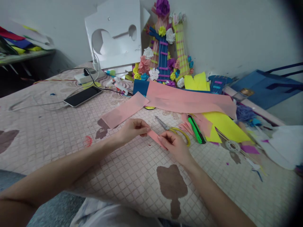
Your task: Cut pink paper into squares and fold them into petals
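Between my two hands stretches a narrow folded strip of pink paper (155, 137), held just above the patterned tablecloth. My left hand (136, 128) pinches its upper left end, thumb against fingers. At the lower right end, my right hand (174, 143) grips the strip in the same way. Scissors (163, 122) with yellow handles lie right behind my right hand, partly covered by it. A wider pink paper piece (125, 110) rests behind my left hand. Farther back lies a long pink paper sheet (189, 99).
A green utility knife (196, 129) and yellow paper (227, 126) lie to the right. A glue gun (119, 85), a phone (82, 96) and a power strip (88, 76) sit at the back left. Decorated paper guitars (163, 56) and a white cut-out board (115, 34) lean on the wall.
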Demonstrator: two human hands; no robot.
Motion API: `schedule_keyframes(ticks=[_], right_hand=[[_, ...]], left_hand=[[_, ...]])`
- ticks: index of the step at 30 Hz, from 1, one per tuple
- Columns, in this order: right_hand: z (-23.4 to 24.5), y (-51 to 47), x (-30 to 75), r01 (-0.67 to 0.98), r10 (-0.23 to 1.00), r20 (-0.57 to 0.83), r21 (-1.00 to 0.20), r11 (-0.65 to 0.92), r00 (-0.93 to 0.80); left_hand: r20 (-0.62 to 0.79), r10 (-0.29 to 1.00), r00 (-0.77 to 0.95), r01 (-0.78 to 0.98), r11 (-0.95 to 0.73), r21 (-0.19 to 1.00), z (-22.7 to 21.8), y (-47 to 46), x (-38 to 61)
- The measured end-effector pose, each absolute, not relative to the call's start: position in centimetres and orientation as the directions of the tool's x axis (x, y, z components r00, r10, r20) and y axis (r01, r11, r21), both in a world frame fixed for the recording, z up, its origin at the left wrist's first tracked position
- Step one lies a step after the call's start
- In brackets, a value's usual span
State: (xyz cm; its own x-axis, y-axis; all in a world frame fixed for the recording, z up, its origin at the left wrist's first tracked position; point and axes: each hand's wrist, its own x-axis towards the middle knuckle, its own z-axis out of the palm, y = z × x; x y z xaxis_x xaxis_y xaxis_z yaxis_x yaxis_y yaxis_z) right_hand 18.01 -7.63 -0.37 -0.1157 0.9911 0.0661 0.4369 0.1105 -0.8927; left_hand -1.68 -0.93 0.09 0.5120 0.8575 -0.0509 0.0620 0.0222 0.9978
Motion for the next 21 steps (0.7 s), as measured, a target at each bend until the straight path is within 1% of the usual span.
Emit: schedule_keyframes(ticks=[3,5,7,9,11,14,16,19,21], right_hand=[[-0.3,-7.7,18.1,0.517,0.986,0.105,-0.841,0.157,-0.128],[-0.2,-7.7,18.3,0.592,0.976,0.161,-0.777,0.215,-0.145],[-0.1,-7.6,18.6,0.641,0.964,0.218,-0.721,0.264,-0.151],[-0.1,-7.5,18.9,0.633,0.961,0.240,-0.725,0.270,-0.135],[-0.1,-7.5,19.1,0.566,0.973,0.207,-0.792,0.229,-0.103],[-0.1,-7.4,19.3,0.452,0.989,0.115,-0.880,0.146,-0.095],[0.2,-7.3,19.8,0.433,0.990,0.094,-0.892,0.130,-0.104],[0.8,-6.9,22.1,0.438,0.991,0.115,-0.889,0.133,-0.068],[1.1,-6.5,25.1,0.518,0.986,0.168,-0.844,0.137,0.013]], left_hand=[[-0.028,0.815,0.578,0.105,-0.041,0.994,0.2,-0.6,-1.7],[0.011,0.765,0.644,0.167,-0.155,0.974,0.6,-0.3,-1.6],[0.045,0.728,0.684,0.238,-0.281,0.930,1.0,-0.1,-1.3],[0.068,0.721,0.690,0.278,-0.351,0.894,1.3,-0.1,-0.8],[0.086,0.728,0.681,0.287,-0.373,0.882,1.5,-0.1,-0.3],[0.103,0.744,0.660,0.300,-0.386,0.872,1.6,-0.3,0.3],[0.117,0.758,0.641,0.295,-0.384,0.875,1.6,-0.3,0.4],[0.132,0.781,0.611,0.254,-0.352,0.901,1.5,0.5,0.4],[0.126,0.802,0.584,0.217,-0.303,0.928,1.4,1.4,0.6]])
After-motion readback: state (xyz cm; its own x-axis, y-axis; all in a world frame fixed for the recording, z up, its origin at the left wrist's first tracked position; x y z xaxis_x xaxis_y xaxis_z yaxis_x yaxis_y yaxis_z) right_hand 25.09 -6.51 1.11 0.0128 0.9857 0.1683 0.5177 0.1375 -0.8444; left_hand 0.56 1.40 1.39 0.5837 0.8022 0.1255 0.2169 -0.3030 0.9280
